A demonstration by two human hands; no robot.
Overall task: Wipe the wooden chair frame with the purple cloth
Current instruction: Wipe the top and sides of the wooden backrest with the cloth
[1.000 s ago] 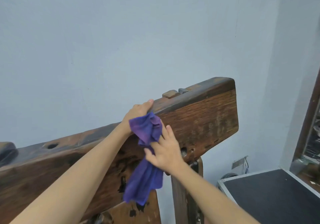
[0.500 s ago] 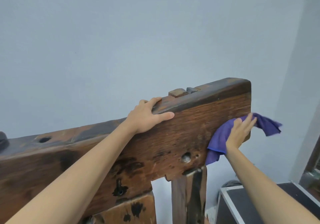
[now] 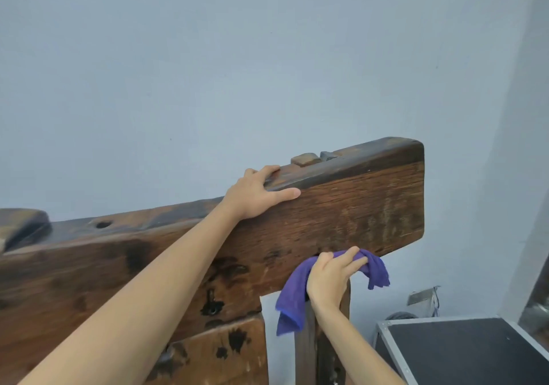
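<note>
Head view: the left hand, fingers spread flat, is bracing the chair frame while the right hand, fingers closed on the cloth, is wiping under the rail, with the post likely needing wiping next.

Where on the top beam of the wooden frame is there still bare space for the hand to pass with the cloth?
The beam's front face is bare between the left hand and the right end. Its lower edge above the post is crowded: the right hand presses the purple cloth there.
</note>
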